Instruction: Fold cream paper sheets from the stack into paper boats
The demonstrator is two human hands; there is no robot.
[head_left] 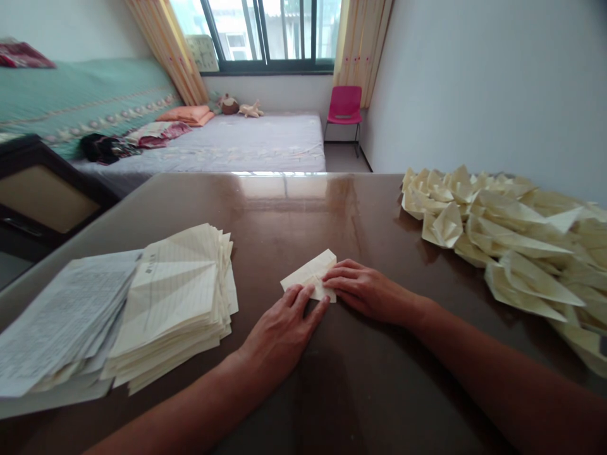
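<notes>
A small cream sheet of paper (309,268), folded into a narrow piece, lies at a slant on the brown table in the middle of the head view. My left hand (284,325) holds its near edge, fingertips and thumb pressed onto the paper. From the right, my right hand (365,287) grips the other end, its fingers bent over the paper close to my left fingertips. The right thumb is hidden behind the fingers. Part of the fold lies under my fingertips, so its exact shape is hard to tell.
On the left of the glossy table (284,221) are a stack of lined cream sheets (173,297) and printed white papers (71,316). Many folded paper shapes (521,234) are heaped on the right. Beyond the table stand a bed (265,142) and a pink chair (346,104).
</notes>
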